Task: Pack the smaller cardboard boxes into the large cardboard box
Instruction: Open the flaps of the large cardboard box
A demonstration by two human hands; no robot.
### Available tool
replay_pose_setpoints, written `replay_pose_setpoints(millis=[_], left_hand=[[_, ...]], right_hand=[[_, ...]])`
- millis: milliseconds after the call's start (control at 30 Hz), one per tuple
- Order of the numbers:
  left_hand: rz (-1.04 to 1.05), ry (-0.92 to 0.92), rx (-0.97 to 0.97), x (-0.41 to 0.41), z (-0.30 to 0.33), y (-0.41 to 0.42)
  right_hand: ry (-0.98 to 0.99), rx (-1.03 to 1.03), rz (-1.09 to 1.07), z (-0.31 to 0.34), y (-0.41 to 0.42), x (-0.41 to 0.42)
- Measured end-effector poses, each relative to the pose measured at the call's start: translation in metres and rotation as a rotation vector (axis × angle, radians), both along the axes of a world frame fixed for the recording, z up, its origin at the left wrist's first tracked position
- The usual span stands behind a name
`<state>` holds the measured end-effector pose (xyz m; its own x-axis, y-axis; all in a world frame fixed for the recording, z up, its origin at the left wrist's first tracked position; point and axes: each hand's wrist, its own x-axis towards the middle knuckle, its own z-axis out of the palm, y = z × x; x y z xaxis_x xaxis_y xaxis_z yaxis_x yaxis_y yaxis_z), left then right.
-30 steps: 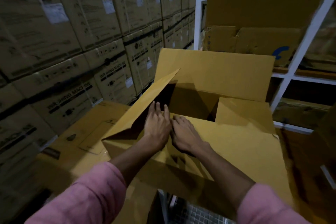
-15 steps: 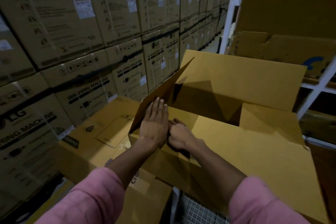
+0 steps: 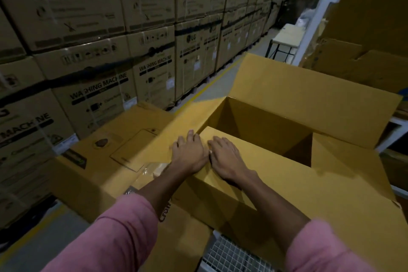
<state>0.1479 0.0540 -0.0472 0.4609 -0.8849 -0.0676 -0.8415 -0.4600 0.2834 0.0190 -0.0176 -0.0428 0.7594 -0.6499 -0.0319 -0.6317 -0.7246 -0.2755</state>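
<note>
The large cardboard box (image 3: 331, 185) stands open in front of me, its dark inside (image 3: 260, 130) showing nothing in it. Its far flap (image 3: 309, 97) stands up. The left flap (image 3: 176, 132) is bent outward and down. The near flap (image 3: 254, 161) lies flat over part of the opening, and a right flap (image 3: 344, 161) lies flat too. My left hand (image 3: 187, 152) rests palm-down at the left flap's fold. Beside it, almost touching, my right hand (image 3: 225, 159) lies flat on the near flap. A lower cardboard box (image 3: 103, 157) with a printed label sits to the left.
Stacked washing-machine cartons (image 3: 99, 86) form a wall on the left, with a floor aisle and a yellow line (image 3: 205, 88) beyond. A white rack (image 3: 313, 28) with cardboard sheets (image 3: 364, 62) stands at the right. A small table (image 3: 284, 37) is far back. Wire mesh (image 3: 231, 256) lies below the box.
The left flap, upright a second ago, has been pushed outward and down by my left hand. My right hand has opened flat on the near flap. My view has swung left.
</note>
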Motion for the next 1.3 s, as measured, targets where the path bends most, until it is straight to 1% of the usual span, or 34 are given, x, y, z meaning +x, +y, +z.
replay_pose_setpoints(millis=[200,433,600,733,833,933,1000,1067,1133,1167,1233,1300], left_hand=[[-0.014,-0.113,-0.054,0.004,-0.004,0.001],[-0.017,-0.084,-0.087,0.009,-0.007,0.003],[-0.033,-0.063,-0.143,0.005,-0.006,0.007],[-0.139,-0.093,-0.145,-0.007,0.004,0.004],[-0.275,-0.112,-0.146,-0.034,0.023,-0.003],[-0.341,-0.163,-0.205,-0.059,0.061,-0.017],[-0.359,-0.25,-0.277,-0.079,0.099,-0.023],[-0.368,-0.353,-0.374,-0.115,0.145,-0.019],[-0.324,-0.325,-0.41,-0.123,0.174,-0.013],[-0.291,-0.295,-0.386,-0.122,0.184,-0.013],[-0.256,-0.254,-0.238,-0.13,0.2,-0.008],[-0.263,-0.195,-0.063,-0.145,0.213,0.004]], right_hand=[[0.02,0.022,-0.062,-0.014,-0.012,-0.003],[-0.012,0.007,-0.173,-0.016,-0.02,-0.027],[0.03,0.016,-0.346,0.001,-0.036,-0.067],[0.049,-0.015,-0.422,0.025,-0.041,-0.104],[-0.046,-0.09,-0.432,0.052,-0.038,-0.124],[-0.186,-0.2,-0.436,0.094,-0.031,-0.135],[-0.256,-0.249,-0.452,0.125,-0.029,-0.144],[-0.237,-0.284,-0.482,0.16,-0.022,-0.175],[-0.119,-0.181,-0.455,0.184,-0.024,-0.181],[-0.044,-0.099,-0.428,0.194,-0.021,-0.181],[0.068,0.057,-0.363,0.21,-0.011,-0.191],[0.102,0.184,-0.308,0.22,0.004,-0.206]])
